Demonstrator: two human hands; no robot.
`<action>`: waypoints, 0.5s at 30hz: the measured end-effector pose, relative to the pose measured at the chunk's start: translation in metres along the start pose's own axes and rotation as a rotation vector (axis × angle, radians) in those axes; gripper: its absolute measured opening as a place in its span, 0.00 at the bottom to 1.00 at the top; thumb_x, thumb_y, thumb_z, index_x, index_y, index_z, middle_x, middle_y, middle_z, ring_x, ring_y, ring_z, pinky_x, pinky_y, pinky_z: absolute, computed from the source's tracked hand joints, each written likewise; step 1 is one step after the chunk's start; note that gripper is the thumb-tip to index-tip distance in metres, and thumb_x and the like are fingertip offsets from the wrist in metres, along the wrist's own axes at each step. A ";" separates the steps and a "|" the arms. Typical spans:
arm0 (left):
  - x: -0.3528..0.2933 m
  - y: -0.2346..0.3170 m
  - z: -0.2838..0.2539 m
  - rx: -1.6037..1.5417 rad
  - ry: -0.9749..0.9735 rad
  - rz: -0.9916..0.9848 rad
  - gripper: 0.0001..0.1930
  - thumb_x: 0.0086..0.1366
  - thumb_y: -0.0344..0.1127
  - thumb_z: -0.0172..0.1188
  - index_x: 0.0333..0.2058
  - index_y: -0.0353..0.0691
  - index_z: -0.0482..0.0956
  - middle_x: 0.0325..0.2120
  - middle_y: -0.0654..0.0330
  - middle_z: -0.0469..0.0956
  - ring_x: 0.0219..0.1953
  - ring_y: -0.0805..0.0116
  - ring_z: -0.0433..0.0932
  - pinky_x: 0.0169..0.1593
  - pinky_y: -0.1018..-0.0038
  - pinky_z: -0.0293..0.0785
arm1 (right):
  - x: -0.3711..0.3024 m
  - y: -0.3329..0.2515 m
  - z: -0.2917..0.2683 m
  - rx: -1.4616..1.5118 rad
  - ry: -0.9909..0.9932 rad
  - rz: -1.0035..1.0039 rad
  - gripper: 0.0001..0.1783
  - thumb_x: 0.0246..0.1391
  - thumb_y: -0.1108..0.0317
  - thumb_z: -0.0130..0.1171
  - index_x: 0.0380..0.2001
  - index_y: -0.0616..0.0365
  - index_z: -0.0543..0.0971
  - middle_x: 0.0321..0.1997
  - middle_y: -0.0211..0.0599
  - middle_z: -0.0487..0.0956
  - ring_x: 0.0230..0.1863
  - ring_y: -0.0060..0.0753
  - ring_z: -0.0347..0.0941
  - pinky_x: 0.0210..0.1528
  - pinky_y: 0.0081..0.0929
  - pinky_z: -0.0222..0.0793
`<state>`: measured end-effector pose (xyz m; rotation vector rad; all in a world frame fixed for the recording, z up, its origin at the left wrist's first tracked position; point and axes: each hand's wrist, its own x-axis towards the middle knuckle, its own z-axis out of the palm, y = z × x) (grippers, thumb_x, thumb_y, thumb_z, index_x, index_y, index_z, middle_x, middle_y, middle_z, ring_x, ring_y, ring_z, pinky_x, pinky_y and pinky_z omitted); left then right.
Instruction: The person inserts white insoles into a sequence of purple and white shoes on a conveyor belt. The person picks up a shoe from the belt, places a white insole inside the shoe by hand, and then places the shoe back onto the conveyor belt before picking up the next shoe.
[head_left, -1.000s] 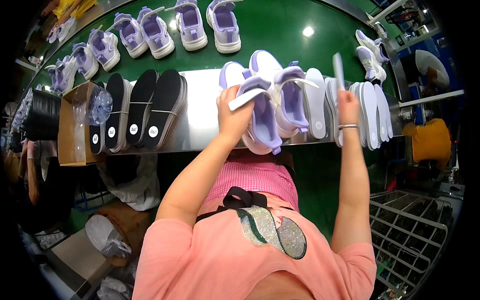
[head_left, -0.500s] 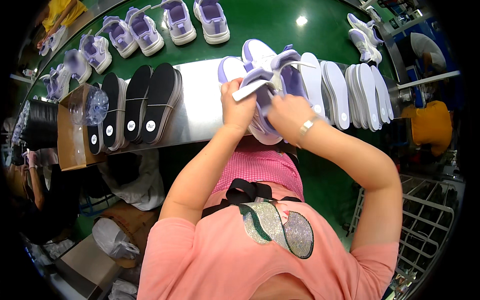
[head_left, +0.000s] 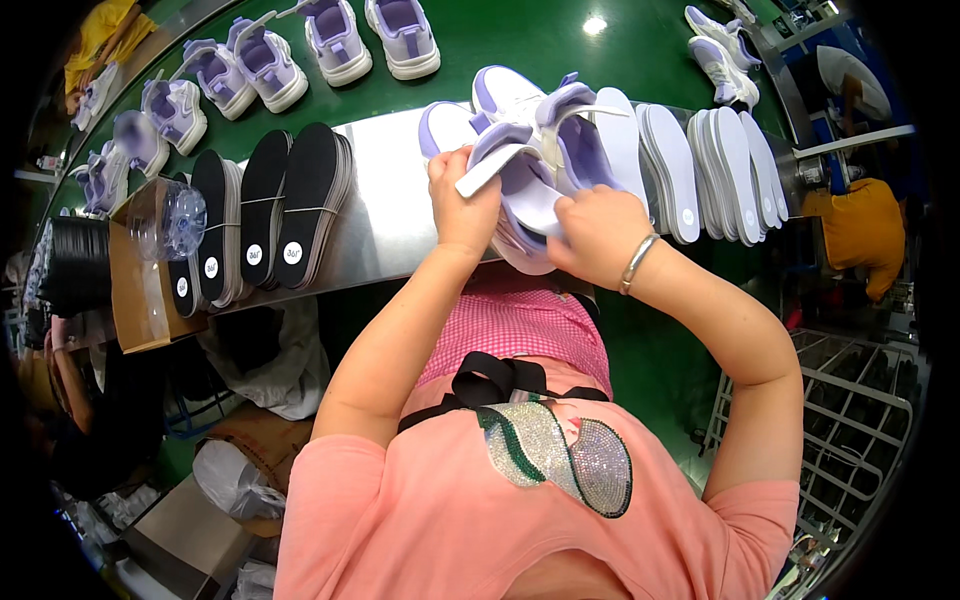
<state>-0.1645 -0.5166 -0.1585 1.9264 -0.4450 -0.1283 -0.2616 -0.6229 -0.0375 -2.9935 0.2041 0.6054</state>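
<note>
A white and lavender sneaker stands in front of me, its toe pointing away and its tongue and strap pulled up. My left hand is closed round its left side, beside the raised strap. A white insole lies partly inside the shoe's opening. My right hand pinches the insole's heel end at the back of the opening; the fingertips are partly hidden. A second matching sneaker stands close on the right, its strap also up.
White insoles lie in stacks to the right. Left are banded black insoles and a cardboard box with clear plastic. Several sneakers stand along the green surface behind the metal ledge. Another pair is far right.
My right hand, blurred and deeper in the shoe's opening before, has drawn back to the right toward the heel. The white insole now shows in the opening. My left hand keeps its hold.
</note>
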 end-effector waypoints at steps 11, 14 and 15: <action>0.001 0.007 -0.007 -0.105 -0.100 0.004 0.16 0.48 0.30 0.56 0.38 0.34 0.72 0.37 0.47 0.66 0.42 0.53 0.66 0.47 0.69 0.64 | 0.056 -0.007 0.032 -0.014 -0.176 -0.178 0.07 0.37 0.69 0.56 0.23 0.57 0.79 0.28 0.43 0.78 0.31 0.40 0.76 0.34 0.31 0.71; 0.001 0.005 -0.007 -0.102 -0.153 -0.015 0.18 0.48 0.31 0.57 0.40 0.35 0.72 0.41 0.48 0.65 0.45 0.55 0.64 0.50 0.69 0.61 | 0.066 -0.005 0.038 0.027 -0.276 -0.135 0.07 0.35 0.68 0.57 0.22 0.56 0.80 0.29 0.43 0.78 0.31 0.42 0.76 0.35 0.31 0.71; 0.001 0.002 -0.009 -0.093 -0.171 -0.021 0.18 0.49 0.31 0.58 0.41 0.36 0.71 0.43 0.48 0.65 0.47 0.56 0.63 0.51 0.70 0.59 | 0.070 -0.004 0.042 0.019 -0.296 -0.139 0.07 0.35 0.68 0.57 0.23 0.56 0.80 0.29 0.43 0.78 0.32 0.43 0.76 0.36 0.31 0.71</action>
